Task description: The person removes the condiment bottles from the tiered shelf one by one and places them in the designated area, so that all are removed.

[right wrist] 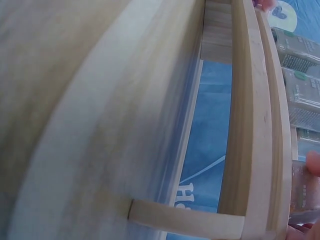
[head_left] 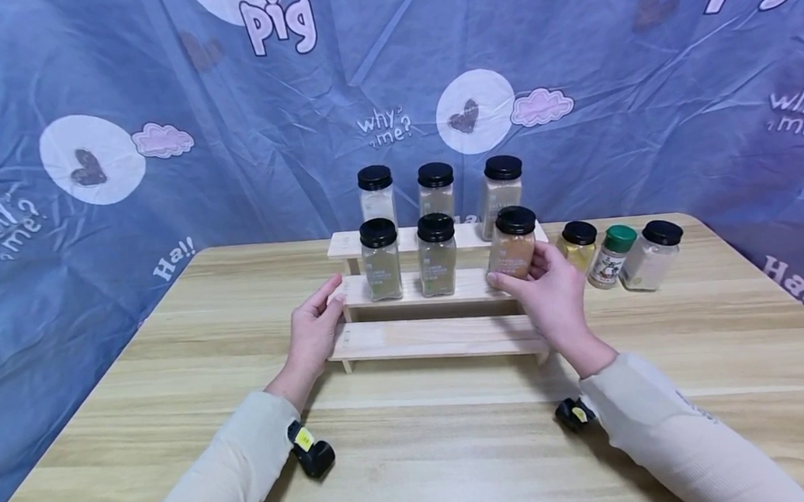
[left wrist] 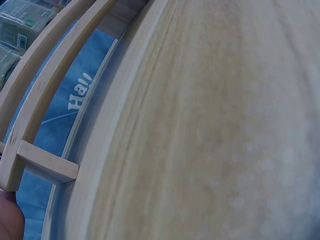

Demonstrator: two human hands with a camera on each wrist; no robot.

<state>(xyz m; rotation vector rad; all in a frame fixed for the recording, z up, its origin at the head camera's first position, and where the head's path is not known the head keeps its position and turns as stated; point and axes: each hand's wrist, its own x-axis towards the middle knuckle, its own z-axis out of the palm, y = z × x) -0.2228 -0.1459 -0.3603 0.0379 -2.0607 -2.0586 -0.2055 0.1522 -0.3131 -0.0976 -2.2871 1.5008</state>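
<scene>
From the head, a wooden rack (head_left: 436,336) of three steps is seen standing on the table (head_left: 444,450), with a blue printed cloth (head_left: 337,123) hung behind. The orange jar (head_left: 511,247), black-lidded and upright, is gripped between the thumb and fingers of the right hand (head_left: 555,295) at the right end of the middle step; whether its base is touching the wood cannot be told, since part of it is covered by the hand. The rack's left end is touched at the middle step by the left hand (head_left: 316,323), its thumb and forefinger apart; whether the wood is pinched cannot be told. To the left of the orange jar, two olive jars (head_left: 438,264) are stood on the same step, spaced apart, and three far jars (head_left: 503,189) are lined up on the far step. Just right of the rack, a yellow jar (head_left: 579,248), a green-lidded shaker (head_left: 611,258) and a pale jar (head_left: 651,258) are set on the table. From the left wrist, the rack's end and a leg are shown on the table, with a fingertip against the end and jars cut off by the frame. From the right wrist, the orange jar is seen at the right edge, held by partly visible fingers (right wrist: 314,162) above the rack's boards.
</scene>
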